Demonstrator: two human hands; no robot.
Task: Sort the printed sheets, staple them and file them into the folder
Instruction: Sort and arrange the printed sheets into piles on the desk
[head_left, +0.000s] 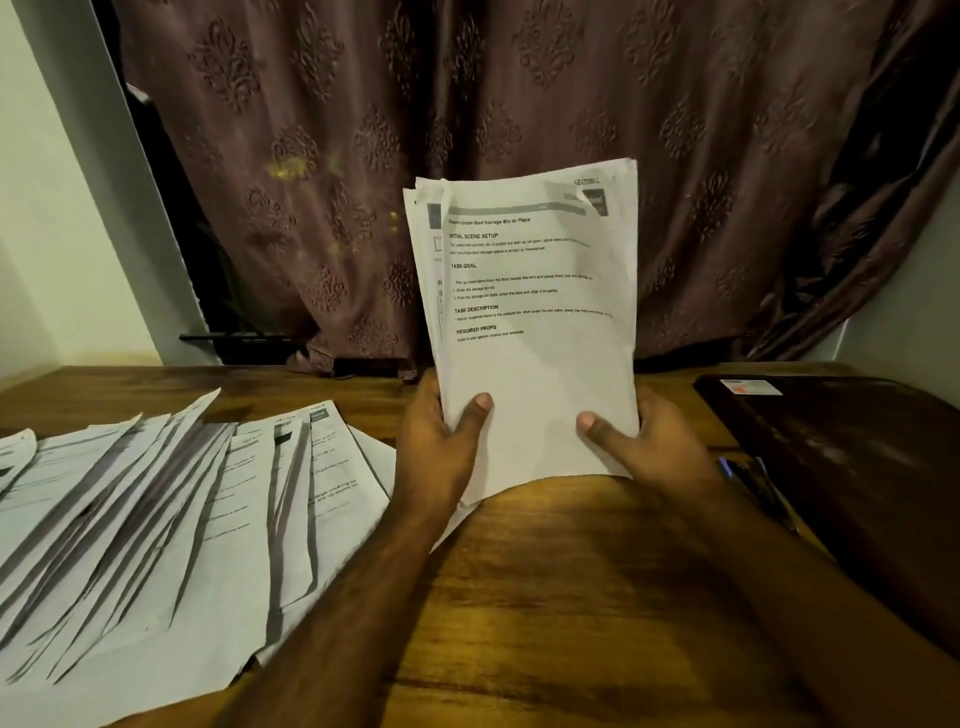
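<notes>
White sheets (530, 322) (rear pages hidden), hands (441, 441) gripping

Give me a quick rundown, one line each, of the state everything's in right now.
Held stack of sheets: upright, edges uneven, gripped at the bottom.
Left hand: gripping the stack.
Right hand: gripping the stack.
Loose sheets: fanned out flat on the table.
Dark folder: closed, lying flat.

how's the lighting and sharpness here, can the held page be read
Head view: dim, warm light; the held stack is sharp enough that its headings read, its small print smeared; the spread sheets at left streak with blur; wide-angle bending curves the wall edge.
</notes>
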